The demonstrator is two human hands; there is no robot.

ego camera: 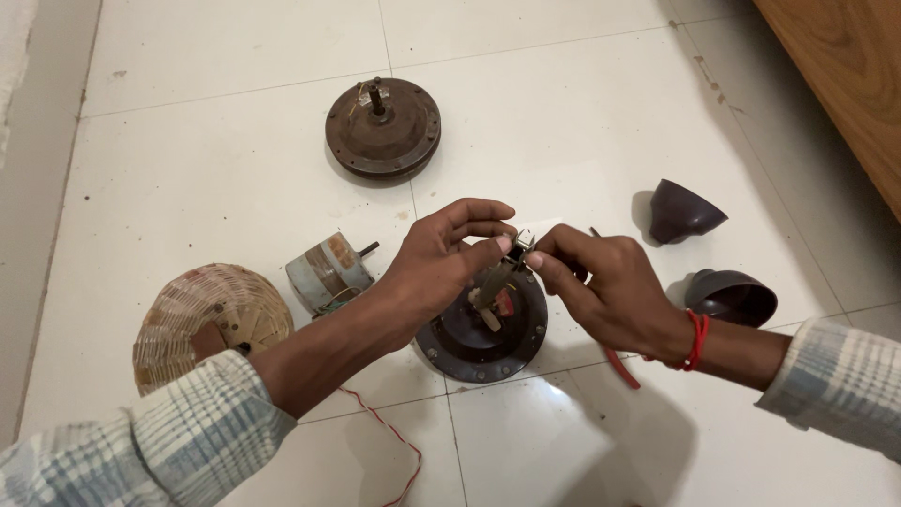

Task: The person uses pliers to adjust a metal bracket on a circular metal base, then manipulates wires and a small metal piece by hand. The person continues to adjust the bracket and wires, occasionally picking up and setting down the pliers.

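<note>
A dark round fan motor housing (469, 343) lies on the white tiled floor with its shaft and wires sticking up. My left hand (441, 263) and my right hand (601, 286) meet just above it. Both pinch a small whitish part (524, 238) at the top of the shaft, left thumb and forefinger on one side, right fingertips on the other. A red-handled tool (621, 366) pokes out under my right wrist, partly hidden by the hand.
A second brown motor disc (383, 129) sits farther back. A small grey motor (327, 272) and an overturned woven basket (211, 314) lie at the left. Two dark cone-shaped covers (683, 212) (732, 297) rest at the right. A red wire (389, 441) trails forward. Wooden furniture (845, 66) borders the right.
</note>
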